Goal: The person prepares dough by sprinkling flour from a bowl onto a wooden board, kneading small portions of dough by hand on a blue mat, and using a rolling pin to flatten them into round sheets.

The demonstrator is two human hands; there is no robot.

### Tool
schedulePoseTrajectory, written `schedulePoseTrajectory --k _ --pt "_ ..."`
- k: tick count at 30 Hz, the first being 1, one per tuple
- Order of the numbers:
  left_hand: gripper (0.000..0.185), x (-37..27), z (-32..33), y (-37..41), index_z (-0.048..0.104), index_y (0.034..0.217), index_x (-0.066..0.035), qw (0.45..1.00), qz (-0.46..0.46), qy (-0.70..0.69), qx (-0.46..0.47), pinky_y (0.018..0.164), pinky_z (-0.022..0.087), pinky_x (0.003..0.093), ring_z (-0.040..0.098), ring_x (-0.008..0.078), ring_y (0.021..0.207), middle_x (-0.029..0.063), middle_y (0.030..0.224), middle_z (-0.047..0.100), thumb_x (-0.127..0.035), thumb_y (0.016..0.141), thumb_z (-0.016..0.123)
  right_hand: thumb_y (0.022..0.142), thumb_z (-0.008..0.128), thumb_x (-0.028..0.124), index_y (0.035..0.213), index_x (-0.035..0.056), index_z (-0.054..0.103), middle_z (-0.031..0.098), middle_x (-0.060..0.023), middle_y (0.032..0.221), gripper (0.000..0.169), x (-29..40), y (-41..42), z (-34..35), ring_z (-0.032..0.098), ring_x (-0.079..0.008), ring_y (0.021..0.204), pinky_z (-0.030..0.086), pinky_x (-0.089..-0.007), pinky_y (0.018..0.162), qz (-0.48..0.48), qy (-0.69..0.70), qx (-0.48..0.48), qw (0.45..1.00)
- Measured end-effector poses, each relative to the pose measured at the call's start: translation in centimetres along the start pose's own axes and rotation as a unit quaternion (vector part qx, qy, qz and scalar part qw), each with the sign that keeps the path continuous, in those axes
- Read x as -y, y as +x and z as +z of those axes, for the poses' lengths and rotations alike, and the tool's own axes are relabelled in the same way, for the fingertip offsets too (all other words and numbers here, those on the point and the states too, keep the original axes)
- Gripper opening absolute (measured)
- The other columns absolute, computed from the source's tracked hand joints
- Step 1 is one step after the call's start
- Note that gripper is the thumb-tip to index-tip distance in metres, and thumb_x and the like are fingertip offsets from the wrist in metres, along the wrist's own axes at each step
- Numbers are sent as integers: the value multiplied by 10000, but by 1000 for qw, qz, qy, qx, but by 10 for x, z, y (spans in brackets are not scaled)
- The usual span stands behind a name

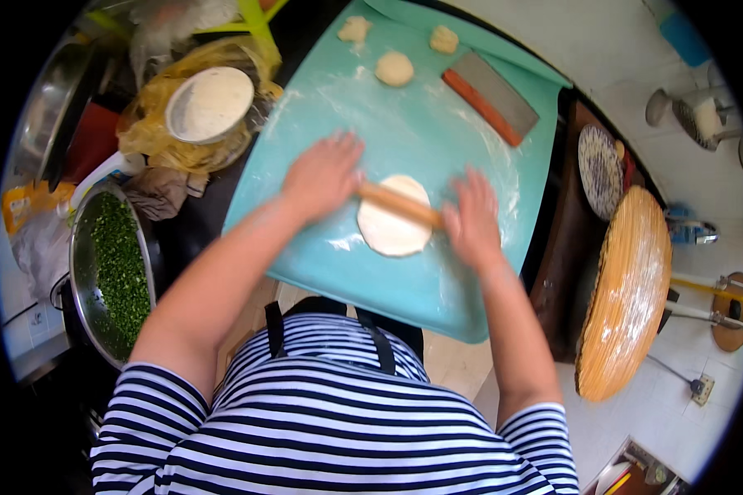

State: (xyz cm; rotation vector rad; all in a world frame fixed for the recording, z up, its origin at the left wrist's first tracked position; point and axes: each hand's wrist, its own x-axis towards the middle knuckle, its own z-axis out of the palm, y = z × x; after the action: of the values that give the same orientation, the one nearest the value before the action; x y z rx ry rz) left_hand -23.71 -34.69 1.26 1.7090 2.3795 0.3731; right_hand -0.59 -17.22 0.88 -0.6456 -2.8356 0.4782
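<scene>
A wooden rolling pin [401, 205] lies across a flat round of dough [396, 238] on a floured teal mat [322, 247]. My left hand [325, 176] rests on the pin's left end and my right hand [473, 216] on its right end; both hands are slightly blurred. The fingers look stretched out over the pin rather than wrapped round it. Beyond the hands, a smooth dough ball [394, 68] and two rougher dough lumps [354, 29] sit near the mat's far edge. A dough scraper [492, 99] with a reddish handle lies to their right.
At left stand a bowl of flour [212, 104] on a yellow plastic bag [148, 133] and a steel bowl [77, 272] of chopped greens [121, 266]. At right are a speckled oval object [600, 170] and a large woven straw-coloured lid [628, 297] beside the wall.
</scene>
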Motion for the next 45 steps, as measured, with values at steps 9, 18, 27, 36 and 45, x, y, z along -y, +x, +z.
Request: schedulePoseTrajectory --k 9,18,27,36,45 --pt "574 -16 6 -77 374 1361 23 995 -56 14 83 1096 262 457 310 387 1339 225 1457 308 -271 884 497 835 553 400 1358 67 422 291 -174 1474 633 31 -61 -12 234 -379 1374 147 -512 1123 19 -68 108 992" --pt "609 22 -11 14 300 1413 -13 993 -76 75 -55 1135 173 454 194 385 1386 199 1499 230 -302 905 470 857 507 359 1387 62 392 256 -198 1490 618 -6 36 5 199 -377 1392 135 -499 1129 47 -64 6 997" --pt "559 21 19 -25 362 1388 -27 984 -144 69 -76 1117 196 491 219 398 1372 211 1475 275 -297 907 454 894 461 347 1382 45 396 262 -194 1489 578 14 39 -10 188 -370 1396 122 -495 1132 -23 -94 79 992" --pt "553 -21 9 -78 354 1394 -34 994 -102 -11 37 1124 194 473 232 372 1378 203 1477 280 -276 907 454 834 515 368 1384 78 412 272 -195 1488 630 19 -44 -8 210 -420 1379 162 -554 1103 -15 -64 133 989" --pt "546 24 9 29 352 1385 -8 968 -170 52 -176 1135 172 463 217 382 1375 204 1484 259 -298 930 440 901 453 329 1379 29 389 280 -212 1476 568 -21 69 1 180 -377 1396 106 -492 1136 5 -48 10 999"
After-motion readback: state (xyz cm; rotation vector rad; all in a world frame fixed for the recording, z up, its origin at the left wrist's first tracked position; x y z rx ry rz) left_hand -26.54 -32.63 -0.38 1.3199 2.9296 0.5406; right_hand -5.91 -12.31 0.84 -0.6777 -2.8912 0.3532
